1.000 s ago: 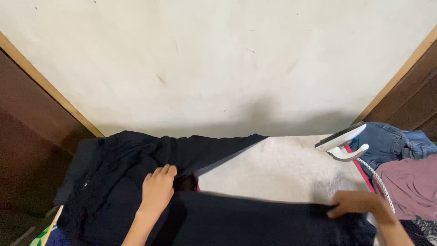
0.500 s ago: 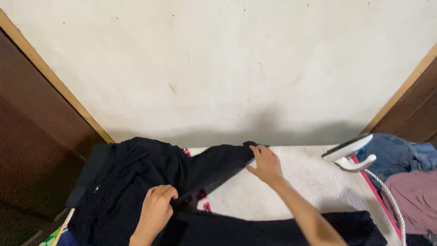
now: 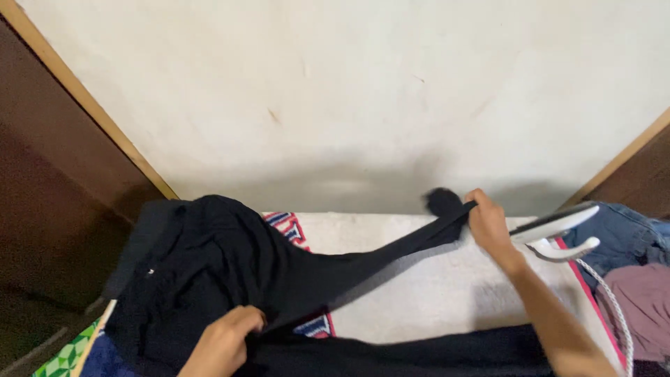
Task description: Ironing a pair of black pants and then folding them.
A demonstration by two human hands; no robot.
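Black garment (image 3: pixel 230 272) pinched at its far end by right hand (image 3: pixel 488 225) beside iron (image 3: pixel 555 227); near part gripped by left hand (image 3: pixel 225 342).

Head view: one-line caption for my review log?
Right hand pulls a black garment taut; left hand pins it beside an iron.

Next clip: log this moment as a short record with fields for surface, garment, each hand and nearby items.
surface: white padded board against a pale wall
garment: black garment bunched at the left, one narrow part pulled out to the right
left hand: left hand pressing on the garment near the bottom edge
right hand: right hand gripping the stretched end
nearby: white iron, jeans at right
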